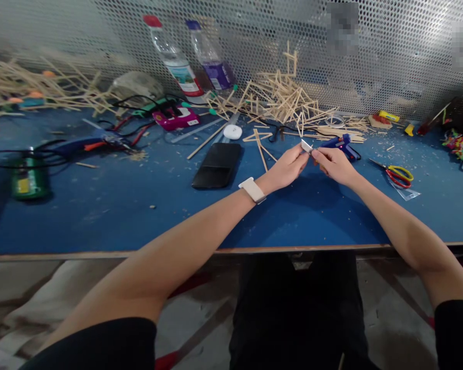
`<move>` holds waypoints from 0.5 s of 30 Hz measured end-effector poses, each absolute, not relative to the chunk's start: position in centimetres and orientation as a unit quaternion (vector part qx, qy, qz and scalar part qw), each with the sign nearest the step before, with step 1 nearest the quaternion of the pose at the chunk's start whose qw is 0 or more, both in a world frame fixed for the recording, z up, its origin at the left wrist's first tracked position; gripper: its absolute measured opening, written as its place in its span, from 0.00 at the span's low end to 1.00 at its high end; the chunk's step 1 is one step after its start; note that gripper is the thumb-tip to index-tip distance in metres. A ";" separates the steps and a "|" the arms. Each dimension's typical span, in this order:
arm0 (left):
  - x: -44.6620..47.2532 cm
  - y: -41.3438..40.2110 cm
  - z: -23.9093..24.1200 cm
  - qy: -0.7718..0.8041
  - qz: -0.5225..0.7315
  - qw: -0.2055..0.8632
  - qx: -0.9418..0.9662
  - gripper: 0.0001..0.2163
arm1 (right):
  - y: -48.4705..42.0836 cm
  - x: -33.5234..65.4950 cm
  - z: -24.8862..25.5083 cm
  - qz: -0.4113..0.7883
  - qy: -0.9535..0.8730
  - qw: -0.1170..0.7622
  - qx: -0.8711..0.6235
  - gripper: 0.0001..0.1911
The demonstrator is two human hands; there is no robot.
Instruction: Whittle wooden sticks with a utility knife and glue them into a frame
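Observation:
Both my hands meet over the blue table (139, 205), a little right of its middle. My left hand (289, 167), with a pale watch on its wrist, pinches one end of a small shiny flat piece (306, 146) that looks like a blade. My right hand (334, 163) is closed in a pinch at the piece's other end. Just behind my right hand lies a blue glue gun (345, 145). A pile of thin wooden sticks (283, 97) sits beyond both hands.
A black phone (218, 164) and a white case (232, 132) lie left of my hands. Red and yellow scissors (397, 173) lie to the right. Two plastic bottles (177, 61), a pink device (175, 117), cables and a green can (27, 180) stand further left. Perforated metal screen behind.

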State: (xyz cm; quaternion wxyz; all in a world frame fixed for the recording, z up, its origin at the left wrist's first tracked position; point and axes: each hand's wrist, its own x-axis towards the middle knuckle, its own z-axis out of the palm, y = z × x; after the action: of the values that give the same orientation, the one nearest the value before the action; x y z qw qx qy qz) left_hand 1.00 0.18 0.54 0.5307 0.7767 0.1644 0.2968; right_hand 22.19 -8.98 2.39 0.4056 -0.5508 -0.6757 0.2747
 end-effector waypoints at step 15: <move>0.5 -0.2 1.6 0.150 0.253 0.589 0.752 0.12 | -8.9 22.1 2.2 0.329 -0.674 0.420 -0.512 0.45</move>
State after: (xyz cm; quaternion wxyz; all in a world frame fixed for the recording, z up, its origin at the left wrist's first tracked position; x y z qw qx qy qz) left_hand 0.51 -0.18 1.56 0.5894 0.7524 0.1497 0.2531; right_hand 22.13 -8.87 2.24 0.4199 -0.5118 -0.6736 0.3286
